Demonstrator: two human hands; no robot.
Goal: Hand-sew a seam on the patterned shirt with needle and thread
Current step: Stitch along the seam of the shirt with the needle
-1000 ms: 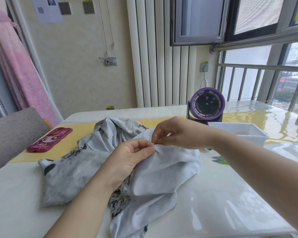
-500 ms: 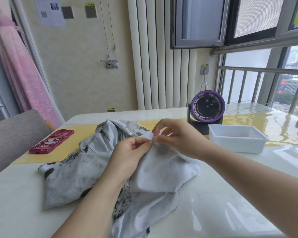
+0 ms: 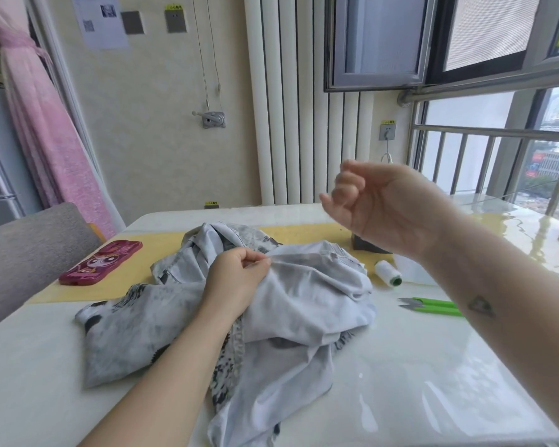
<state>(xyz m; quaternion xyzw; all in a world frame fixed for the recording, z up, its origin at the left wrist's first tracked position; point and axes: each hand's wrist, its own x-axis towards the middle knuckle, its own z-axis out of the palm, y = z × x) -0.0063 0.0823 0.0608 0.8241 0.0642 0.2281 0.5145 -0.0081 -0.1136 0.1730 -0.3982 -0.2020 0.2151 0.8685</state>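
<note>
Patterned shirt: lying crumpled on the white table, its far part over a yellow mat. Left hand: pinching a fold of the shirt's pale fabric between thumb and forefinger. Right hand: hovering above and apart from the shirt, fingers curling inward; it is blurred, so whether it is pinching a needle cannot be told. White thread spool: lying just right of the shirt. Green snips: lying near the spool. Red phone: resting on the mat, left.

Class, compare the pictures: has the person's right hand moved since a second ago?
Yes. The right hand has lifted up and rightward off the shirt, away from the left hand that pinches its fold.
</note>
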